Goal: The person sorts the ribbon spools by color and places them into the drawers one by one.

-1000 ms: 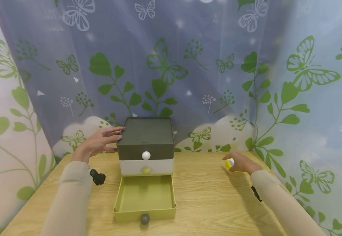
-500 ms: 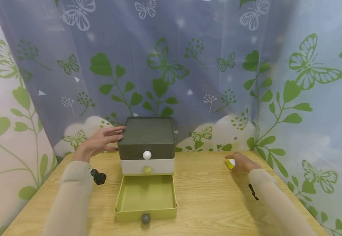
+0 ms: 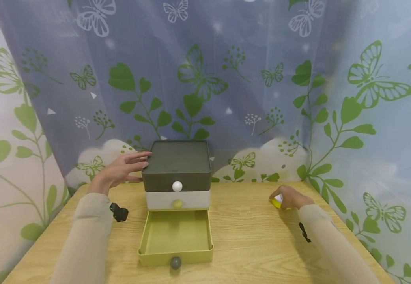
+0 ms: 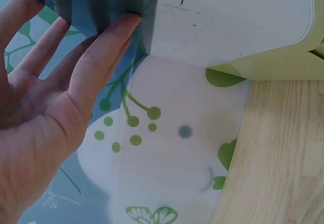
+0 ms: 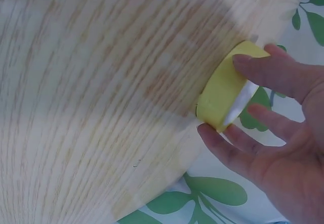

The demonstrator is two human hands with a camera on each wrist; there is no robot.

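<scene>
A small drawer box stands on the table, with a dark grey top tier, a white middle tier and a yellow-green bottom drawer pulled out and bare inside. My left hand rests its extended fingers on the box's upper left edge; in the left wrist view those fingers touch the dark tier's side. Over at the right of the table, my right hand holds a yellow roll of tape with a white inner side. Thumb and fingertips pinch its rim, and it stands on edge at the tabletop.
The wooden table reaches to a printed curtain at the back and sides. A white knob, a yellow-green knob and a grey knob stick out from the drawer fronts.
The roll of tape has turned and tilted a little in my right hand, which stays in nearly the same place. My left hand and the drawers have not moved.
</scene>
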